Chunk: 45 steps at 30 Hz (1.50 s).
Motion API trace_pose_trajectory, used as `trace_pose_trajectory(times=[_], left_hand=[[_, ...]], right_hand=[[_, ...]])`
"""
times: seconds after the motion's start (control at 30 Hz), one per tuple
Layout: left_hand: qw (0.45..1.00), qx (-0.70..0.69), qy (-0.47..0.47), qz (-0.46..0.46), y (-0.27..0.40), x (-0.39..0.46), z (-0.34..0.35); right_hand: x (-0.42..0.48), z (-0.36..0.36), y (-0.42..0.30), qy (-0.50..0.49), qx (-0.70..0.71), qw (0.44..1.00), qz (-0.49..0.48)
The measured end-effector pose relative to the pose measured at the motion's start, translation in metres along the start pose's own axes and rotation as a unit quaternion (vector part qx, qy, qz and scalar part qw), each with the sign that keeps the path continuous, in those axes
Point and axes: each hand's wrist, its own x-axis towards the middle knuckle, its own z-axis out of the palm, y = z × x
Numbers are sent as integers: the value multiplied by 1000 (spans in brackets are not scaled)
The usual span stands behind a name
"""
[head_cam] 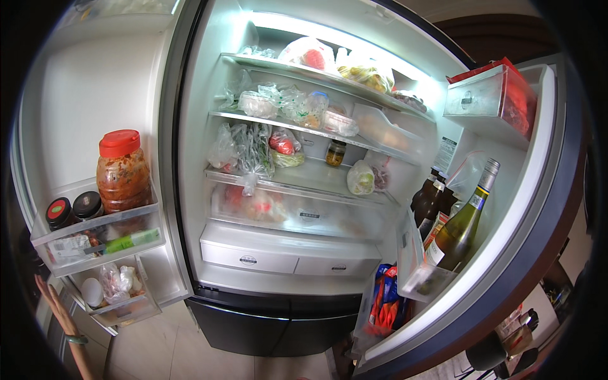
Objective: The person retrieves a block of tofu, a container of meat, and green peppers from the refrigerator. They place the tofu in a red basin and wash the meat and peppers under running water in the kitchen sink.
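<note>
My left hand (56, 308) is at the lower left, fingers extended beside the outer edge of the open left fridge door, with a green bangle (77, 339) on the wrist. Whether it touches the door I cannot tell. My right hand is not clearly in view; only a tiny skin-coloured edge shows at the bottom. Before me the fridge stands with both upper doors wide apart. Bagged food fills its glass shelves, with a small glass jar (335, 153) and a bagged cabbage-like vegetable (360, 177) on the lowest. Leafy greens (256, 147) in plastic hang over that shelf's front edge.
The left door's bin (102, 259) holds a red-lidded plastic jar (122, 173) and two dark-lidded jars. On the right door stand a green glass bottle (458, 228), brown bottles (430, 202) and red and blue packets (385, 297). A clear drawer (304, 216) and white drawers (248, 251) are closed below.
</note>
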Motion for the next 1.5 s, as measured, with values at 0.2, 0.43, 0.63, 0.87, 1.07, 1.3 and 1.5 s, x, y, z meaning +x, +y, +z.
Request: trace_pose_trajectory(times=[0.2,0.43,0.63,0.87,1.07,1.3,1.5], left_hand=[[931,-223,-190,-219,-56,-1,-15],[905,-276,-243,-214,-76,8,5],[895,-284,-278,-204,-89,26,-2],[879,-289,-328,-188,-90,37,14],[874,-290,-316,-228,-73,30,5],[863,-321,-299,-251,-9,-5,-14],[870,-376,-245,-206,51,-51,-28]], right_hand=[[-6,16,-19,-8,-59,998,-22],[-27,3,-47,-91,-26,995,43],[-52,5,-48,-160,-7,982,101],[-37,16,29,-148,-59,984,79],[-31,-4,29,-113,18,983,140],[-28,-31,32,-106,52,978,170],[-27,-50,48,-122,54,975,177]])
